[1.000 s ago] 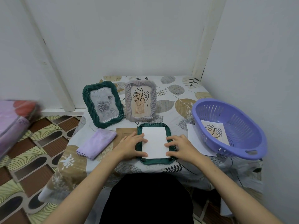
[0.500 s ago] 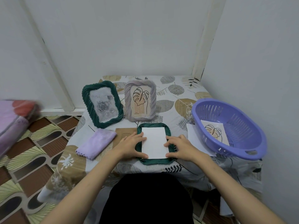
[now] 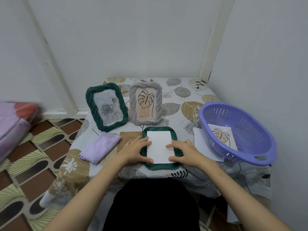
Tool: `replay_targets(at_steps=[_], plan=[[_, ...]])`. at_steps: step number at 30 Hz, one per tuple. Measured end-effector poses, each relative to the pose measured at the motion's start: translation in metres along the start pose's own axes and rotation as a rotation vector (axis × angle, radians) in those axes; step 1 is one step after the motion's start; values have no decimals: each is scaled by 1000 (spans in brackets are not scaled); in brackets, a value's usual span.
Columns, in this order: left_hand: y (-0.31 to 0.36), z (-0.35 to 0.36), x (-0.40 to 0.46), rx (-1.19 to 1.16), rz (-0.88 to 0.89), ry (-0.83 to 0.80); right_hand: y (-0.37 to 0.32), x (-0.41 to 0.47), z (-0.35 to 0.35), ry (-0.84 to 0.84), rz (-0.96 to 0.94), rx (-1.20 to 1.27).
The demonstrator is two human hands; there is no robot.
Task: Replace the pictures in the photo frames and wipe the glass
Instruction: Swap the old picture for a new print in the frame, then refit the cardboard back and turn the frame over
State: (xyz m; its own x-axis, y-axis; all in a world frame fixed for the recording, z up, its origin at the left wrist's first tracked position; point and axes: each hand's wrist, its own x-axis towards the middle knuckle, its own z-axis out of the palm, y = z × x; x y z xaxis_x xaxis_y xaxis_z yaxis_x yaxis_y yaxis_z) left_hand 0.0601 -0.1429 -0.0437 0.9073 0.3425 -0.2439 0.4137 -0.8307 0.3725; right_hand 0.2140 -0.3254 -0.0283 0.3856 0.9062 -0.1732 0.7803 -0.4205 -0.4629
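A dark green frame (image 3: 159,166) lies face down at the table's front edge with a white sheet (image 3: 159,145) set in its back. My left hand (image 3: 135,150) rests on the frame's left side, fingertips and thumb touching the sheet's left edge. My right hand (image 3: 182,151) lies on the right side, fingers spread onto the sheet. Behind stand a green frame (image 3: 106,106) with a grey rose picture and a grey frame (image 3: 146,103) with a leaf drawing. A lilac cloth (image 3: 100,147) lies to the left.
A brown backing board (image 3: 128,136) lies between cloth and frame. A purple basket (image 3: 238,132) at the right holds a leaf picture (image 3: 222,135) and sits on white paper (image 3: 199,139). Walls close the back and right. A pink bundle (image 3: 11,124) lies at the left.
My right hand's fingers have reached further left onto the white sheet. My left hand has barely shifted.
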Motion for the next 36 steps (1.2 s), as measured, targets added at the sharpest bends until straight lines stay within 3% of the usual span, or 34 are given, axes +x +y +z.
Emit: replay_targets(at_steps=[3,6,10,14,26,32,36], plan=[[-1,0,-5,129,-90,155,-4,-2,2,-3,5,-63],[-9,2,-16,204,-356,421,-5,-2,1,-15,12,-81],[-14,13,-27,137,-484,442,-3,-2,0,-24,17,-91],[-4,23,-31,81,-520,568,-1,-4,4,-11,18,-77],[-3,23,-52,-500,-371,982,0,-5,4,-12,36,-76],[-1,15,-51,-578,-242,973,-4,-7,4,-25,41,-74],[13,7,-45,-800,-204,931,-5,-9,3,-26,46,-76]])
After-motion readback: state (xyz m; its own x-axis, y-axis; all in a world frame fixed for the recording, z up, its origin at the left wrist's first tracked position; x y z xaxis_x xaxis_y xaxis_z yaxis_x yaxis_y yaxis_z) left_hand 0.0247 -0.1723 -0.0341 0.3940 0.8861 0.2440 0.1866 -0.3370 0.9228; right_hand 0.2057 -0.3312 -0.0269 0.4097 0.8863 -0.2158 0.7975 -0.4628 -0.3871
